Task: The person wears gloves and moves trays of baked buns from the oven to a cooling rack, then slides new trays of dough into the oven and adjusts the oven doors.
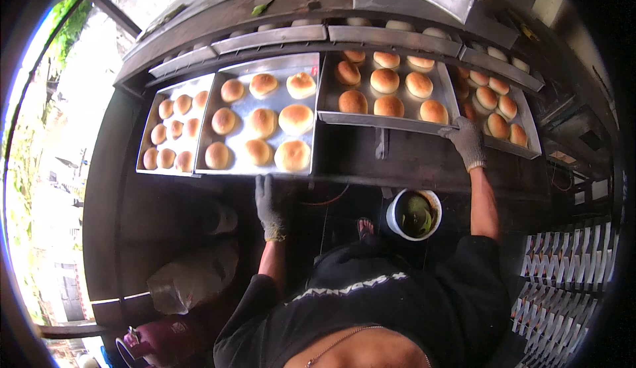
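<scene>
My right hand (467, 144), in a grey knit glove, is closed on the front right corner of a metal baking tray (381, 121). Rows of round browned buns (384, 80) sit in this tray. My left hand (268, 209), gloved the same way, has its fingers stretched out. Its fingertips are at the front edge of a wider baking tray (255, 171) with large buns (263, 123); whether they touch it I cannot tell. At the far left is a narrower tray (167, 173) of small buns. Another tray (510, 147) of buns lies right of my right hand.
Behind these trays, a higher row of metal trays (391, 35) holds pale rounds. A white bucket (392, 215) with dark liquid and a leaf stands on the floor. A maroon gas cylinder (169, 343) is at lower left. Stacked slatted racks (563, 262) stand at right.
</scene>
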Demonstrator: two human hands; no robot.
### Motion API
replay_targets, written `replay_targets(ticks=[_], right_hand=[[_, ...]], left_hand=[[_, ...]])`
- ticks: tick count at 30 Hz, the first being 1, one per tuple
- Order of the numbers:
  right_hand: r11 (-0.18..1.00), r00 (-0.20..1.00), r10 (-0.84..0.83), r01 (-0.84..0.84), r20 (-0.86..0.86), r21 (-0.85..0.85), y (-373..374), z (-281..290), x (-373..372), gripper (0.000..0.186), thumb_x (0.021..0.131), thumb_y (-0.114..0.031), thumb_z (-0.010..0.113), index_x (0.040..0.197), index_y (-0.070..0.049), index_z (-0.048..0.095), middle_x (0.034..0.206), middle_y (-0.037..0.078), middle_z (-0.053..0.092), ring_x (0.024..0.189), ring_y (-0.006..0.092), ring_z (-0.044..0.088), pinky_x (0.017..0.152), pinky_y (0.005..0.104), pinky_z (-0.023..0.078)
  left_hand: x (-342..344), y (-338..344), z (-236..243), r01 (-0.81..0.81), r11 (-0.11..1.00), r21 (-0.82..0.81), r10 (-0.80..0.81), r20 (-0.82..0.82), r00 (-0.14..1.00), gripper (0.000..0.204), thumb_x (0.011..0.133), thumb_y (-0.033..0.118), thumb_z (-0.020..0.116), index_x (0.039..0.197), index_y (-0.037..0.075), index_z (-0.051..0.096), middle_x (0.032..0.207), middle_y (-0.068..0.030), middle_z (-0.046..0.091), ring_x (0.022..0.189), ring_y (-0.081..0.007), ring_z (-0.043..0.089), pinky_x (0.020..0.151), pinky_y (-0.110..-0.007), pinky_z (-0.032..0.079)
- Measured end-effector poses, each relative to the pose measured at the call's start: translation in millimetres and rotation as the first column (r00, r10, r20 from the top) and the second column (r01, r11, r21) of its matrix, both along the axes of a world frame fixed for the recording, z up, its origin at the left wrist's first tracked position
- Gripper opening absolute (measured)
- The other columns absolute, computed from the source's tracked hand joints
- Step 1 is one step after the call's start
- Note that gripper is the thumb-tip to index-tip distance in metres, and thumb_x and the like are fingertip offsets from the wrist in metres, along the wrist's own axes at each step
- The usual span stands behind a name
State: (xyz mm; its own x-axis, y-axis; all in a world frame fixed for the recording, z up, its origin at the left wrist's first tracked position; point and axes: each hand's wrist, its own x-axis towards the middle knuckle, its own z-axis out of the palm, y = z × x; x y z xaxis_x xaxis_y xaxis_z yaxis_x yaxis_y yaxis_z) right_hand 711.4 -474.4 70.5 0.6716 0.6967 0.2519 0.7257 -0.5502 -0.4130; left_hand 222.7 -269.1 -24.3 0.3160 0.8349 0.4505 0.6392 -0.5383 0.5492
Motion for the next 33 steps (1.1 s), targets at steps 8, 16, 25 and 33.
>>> replay_targets(ticks=[8,16,25,33], right_hand=[[0.997,0.997,-0.028,0.033,-0.071,0.068,-83,-12,-95,0.042,0.065,-0.036,0.087,0.075,-0.002,0.064,0.070,0.018,0.063,0.065,0.0303,0.061,0.063,0.0427,0.047],[0.997,0.978,-0.078,0.074,-0.192,-0.026,-92,-24,-122,0.036,0.068,-0.030,0.075,0.083,0.003,0.069,0.076,0.022,0.067,0.072,0.0302,0.067,0.068,0.0402,0.050],[0.956,0.960,-0.090,0.158,0.264,-0.246,9,52,-100,0.028,0.087,-0.022,0.054,0.092,-0.001,0.072,0.090,0.028,0.068,0.091,0.0429,0.067,0.079,0.0503,0.053],[0.884,0.801,0.281,-0.431,0.529,0.182,324,197,-239,0.048,0.080,-0.017,0.065,0.126,-0.006,0.058,0.122,0.023,0.061,0.118,0.0375,0.056,0.100,0.0437,0.046]], left_hand=[[-118,-102,-34,0.159,0.978,-0.132,-0.171,-0.091,0.981,0.061,0.085,0.027,0.070,0.135,0.002,0.047,0.138,-0.0256,0.047,0.118,-0.0461,0.050,0.096,-0.048,0.045],[-391,-296,-203,-0.506,0.283,-0.815,-0.185,-0.564,0.805,0.060,0.091,0.038,0.059,0.138,0.003,0.047,0.121,-0.0263,0.061,0.110,-0.0407,0.060,0.092,-0.046,0.049],[-442,-319,-227,-0.515,0.122,-0.849,-0.279,-0.527,0.803,0.048,0.091,0.032,0.058,0.134,0.010,0.053,0.117,-0.0188,0.064,0.107,-0.0353,0.062,0.090,-0.043,0.051],[-362,-143,-263,-0.241,0.772,-0.588,-0.230,-0.613,0.756,0.045,0.091,0.027,0.059,0.133,0.011,0.055,0.119,-0.0147,0.064,0.109,-0.0305,0.060,0.091,-0.039,0.050]])
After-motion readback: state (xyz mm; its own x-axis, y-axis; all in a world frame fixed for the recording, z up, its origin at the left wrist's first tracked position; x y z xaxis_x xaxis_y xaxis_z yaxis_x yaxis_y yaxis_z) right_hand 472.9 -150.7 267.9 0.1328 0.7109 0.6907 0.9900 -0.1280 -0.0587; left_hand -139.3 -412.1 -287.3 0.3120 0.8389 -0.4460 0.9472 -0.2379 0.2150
